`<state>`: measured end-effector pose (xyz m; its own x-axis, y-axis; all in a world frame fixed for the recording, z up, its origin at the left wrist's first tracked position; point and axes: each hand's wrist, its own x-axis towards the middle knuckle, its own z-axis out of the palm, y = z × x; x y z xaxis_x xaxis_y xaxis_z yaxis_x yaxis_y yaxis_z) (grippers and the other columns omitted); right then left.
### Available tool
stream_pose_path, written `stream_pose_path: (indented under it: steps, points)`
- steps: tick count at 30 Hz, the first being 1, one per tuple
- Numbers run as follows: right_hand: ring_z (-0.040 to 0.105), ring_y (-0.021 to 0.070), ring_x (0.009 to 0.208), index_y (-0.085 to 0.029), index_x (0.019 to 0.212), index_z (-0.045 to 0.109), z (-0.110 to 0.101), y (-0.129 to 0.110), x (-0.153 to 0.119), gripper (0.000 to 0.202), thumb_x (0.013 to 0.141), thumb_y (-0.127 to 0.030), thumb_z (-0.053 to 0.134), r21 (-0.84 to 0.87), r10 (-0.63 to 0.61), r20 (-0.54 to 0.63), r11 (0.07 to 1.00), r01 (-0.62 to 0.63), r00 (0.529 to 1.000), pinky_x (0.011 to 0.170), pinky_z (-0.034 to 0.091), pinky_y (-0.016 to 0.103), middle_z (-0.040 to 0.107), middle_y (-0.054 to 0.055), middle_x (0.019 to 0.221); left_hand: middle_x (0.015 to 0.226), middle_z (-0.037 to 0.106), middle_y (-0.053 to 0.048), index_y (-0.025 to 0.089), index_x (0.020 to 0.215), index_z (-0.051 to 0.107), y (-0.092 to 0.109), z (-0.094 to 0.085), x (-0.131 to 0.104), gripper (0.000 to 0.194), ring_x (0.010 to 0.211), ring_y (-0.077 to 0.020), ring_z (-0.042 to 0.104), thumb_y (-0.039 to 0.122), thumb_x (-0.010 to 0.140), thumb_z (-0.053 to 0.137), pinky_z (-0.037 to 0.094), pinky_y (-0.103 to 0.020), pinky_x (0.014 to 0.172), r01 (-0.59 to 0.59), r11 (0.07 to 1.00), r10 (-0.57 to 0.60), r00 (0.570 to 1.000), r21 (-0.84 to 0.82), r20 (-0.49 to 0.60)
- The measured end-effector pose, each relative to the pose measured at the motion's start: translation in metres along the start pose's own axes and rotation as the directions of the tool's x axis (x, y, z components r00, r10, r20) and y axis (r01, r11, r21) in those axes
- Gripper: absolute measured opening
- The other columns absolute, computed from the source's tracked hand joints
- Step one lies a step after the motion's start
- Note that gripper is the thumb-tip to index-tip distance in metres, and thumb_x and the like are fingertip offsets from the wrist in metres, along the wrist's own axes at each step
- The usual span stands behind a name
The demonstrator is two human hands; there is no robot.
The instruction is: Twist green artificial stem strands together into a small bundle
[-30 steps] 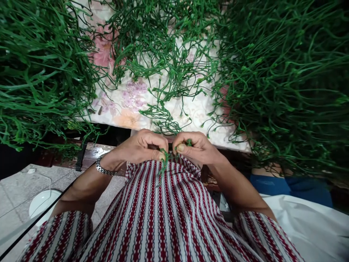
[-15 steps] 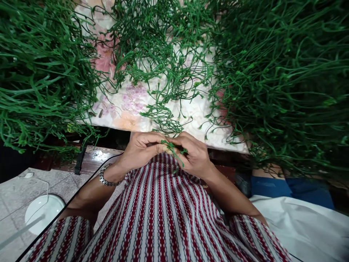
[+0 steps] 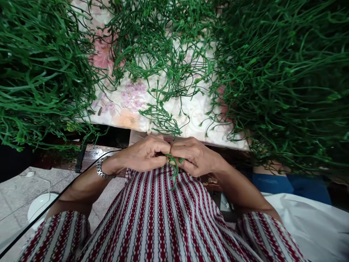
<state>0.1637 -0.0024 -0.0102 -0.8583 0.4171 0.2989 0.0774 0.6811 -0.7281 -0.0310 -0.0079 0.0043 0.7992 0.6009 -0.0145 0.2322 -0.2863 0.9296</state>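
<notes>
While a thick heap of long green plastic stems (image 3: 40,72) is sprawling over the far left, a round white dish (image 3: 40,205) is sitting low on the grey tiled floor (image 3: 16,185). Moving in, the left hand (image 3: 144,154), a silver metal wristwatch (image 3: 100,168) on its wrist, is curling tight, fingertips pinching a small green plastic sprig (image 3: 174,165). The sprig is hanging between both hands, just above the red-and-white striped garment (image 3: 163,218). Knuckle to knuckle with it, the right hand (image 3: 193,156) is closing on the same sprig. Behind them, the floral-patterned cloth on the tabletop (image 3: 131,105) is carrying loose stems, and a second dense green pile (image 3: 286,80) is filling the right.
</notes>
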Motion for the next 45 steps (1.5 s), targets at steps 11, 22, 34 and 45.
stream_pose_path:
  steps: [11,22,34,45]
  points:
    - [0.048,0.0114,0.069,-0.017,0.075,0.05,-0.021,-0.001,-0.008,0.014,0.087,-0.015,0.042,0.122,0.102,0.166,0.985,-0.124,0.981,0.064,0.04,0.023,0.051,0.002,0.072,0.062,0.045,0.002,0.016,0.066,0.049,-0.004,-0.011,-0.008,0.019,0.062,-0.011,0.04,0.024,0.083,0.048,0.032,-0.025,0.062,0.116,0.981,-0.113,0.993,-0.153,0.025]
    - [0.053,0.0116,0.071,-0.017,0.107,0.053,0.012,-0.012,-0.011,0.02,0.089,-0.022,0.047,0.269,0.383,-0.428,0.919,-0.29,0.818,0.064,0.043,0.024,0.056,0.003,0.083,0.077,0.047,-0.001,0.014,0.066,0.061,-0.009,0.011,0.007,0.02,0.058,-0.0071,0.044,0.031,0.076,0.065,0.034,-0.021,0.051,-0.1,0.751,-0.252,0.87,-0.652,-0.423]
    - [0.049,0.0107,0.063,-0.016,0.082,0.058,0.024,-0.011,0.0,0.006,0.082,-0.022,0.058,0.131,0.315,-0.587,0.946,-0.296,0.746,0.059,0.04,0.024,0.053,0.0,0.07,0.07,0.056,-0.001,0.016,0.067,0.063,0.002,0.031,0.021,0.009,0.069,-0.0109,0.05,0.02,0.075,0.066,0.038,-0.021,0.057,-0.321,0.662,-0.308,0.707,-0.677,-0.637]
    - [0.049,0.0121,0.069,-0.013,0.085,0.056,0.011,-0.007,-0.003,0.025,0.093,-0.026,0.035,0.074,0.165,-0.253,0.986,-0.151,0.953,0.063,0.042,0.024,0.054,0.004,0.072,0.047,0.047,0.003,0.014,0.062,0.053,0.008,0.028,0.021,0.022,0.046,-0.0068,0.036,0.025,0.079,0.061,0.025,-0.021,0.048,-0.161,0.395,-0.429,0.838,-0.905,-0.337]
